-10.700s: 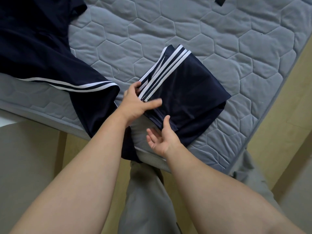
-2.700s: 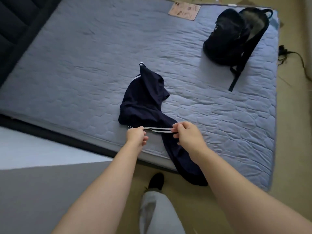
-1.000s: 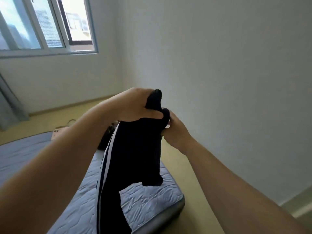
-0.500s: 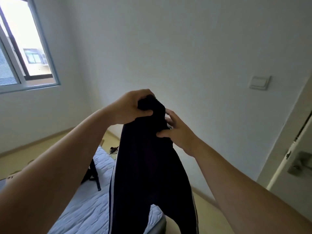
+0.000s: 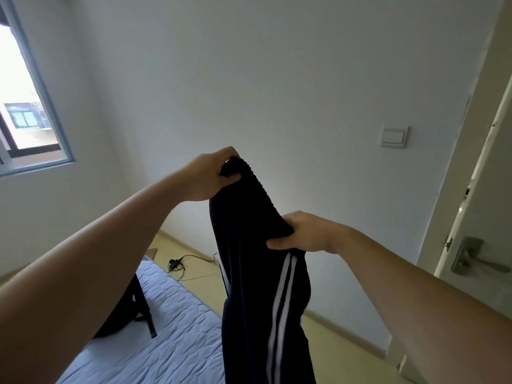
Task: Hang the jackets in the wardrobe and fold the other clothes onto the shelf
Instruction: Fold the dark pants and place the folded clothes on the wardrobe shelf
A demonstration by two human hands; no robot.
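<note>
A pair of navy track trousers (image 5: 249, 286) with white side stripes hangs in the air in front of me, held by the ribbed waistband. My left hand (image 5: 213, 176) grips the upper end of the waistband, raised high. My right hand (image 5: 307, 234) pinches the other end, lower and to the right. The legs drop out of view at the bottom edge. No wardrobe or shelf is in sight.
Below lies the grey quilted mattress (image 5: 177, 328) with a black backpack (image 5: 130, 309) partly hidden behind my left arm. A cable (image 5: 182, 264) lies on the floor by the white wall. An open door with a lever handle (image 5: 476, 259) stands at the right; a window (image 5: 25, 106) at the left.
My hands have spread apart along the waistband: the right one slid down and right, stretching it open. The white stripes now face me. My view has turned further right.
</note>
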